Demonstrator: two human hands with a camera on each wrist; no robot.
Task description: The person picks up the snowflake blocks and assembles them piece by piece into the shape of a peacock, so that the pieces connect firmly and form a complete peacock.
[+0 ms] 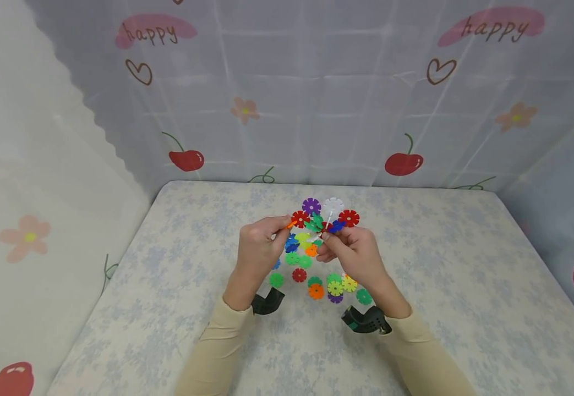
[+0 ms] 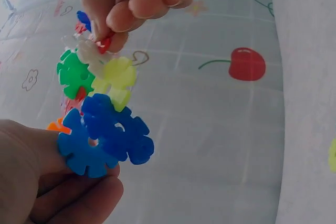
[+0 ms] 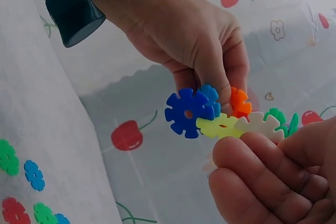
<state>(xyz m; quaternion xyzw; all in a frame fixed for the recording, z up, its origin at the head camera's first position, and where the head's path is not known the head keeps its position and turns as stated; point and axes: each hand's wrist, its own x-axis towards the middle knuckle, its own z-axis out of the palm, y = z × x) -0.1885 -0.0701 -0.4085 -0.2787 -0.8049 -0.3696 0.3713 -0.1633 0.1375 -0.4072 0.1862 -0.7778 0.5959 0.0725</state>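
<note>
Both hands are raised over the table around a cluster of joined, notched plastic flower discs (image 1: pixel 315 223) in purple, white, red, green, yellow and blue. My right hand (image 1: pixel 361 254) pinches the cluster between thumb and fingers, near a red disc (image 2: pixel 105 44) and a white disc (image 3: pixel 260 125). An orange disc (image 3: pixel 240 102) is pinched in my left hand (image 1: pixel 258 250), at the left of the cluster. Blue discs (image 2: pixel 123 136) hang on the cluster beside the left fingers, linked through a pale yellow disc (image 2: pixel 116 78). Whether the orange disc touches the cluster, I cannot tell.
Below the hands, several loose discs lie on the floral-patterned table (image 1: pixel 168 264), among them a red one (image 1: pixel 299 275), an orange one (image 1: pixel 316 291) and a green one (image 1: pixel 364 296). Black wrist-worn devices (image 1: pixel 366 320) sit at both wrists. A printed curtain (image 1: pixel 306 99) hangs behind the table.
</note>
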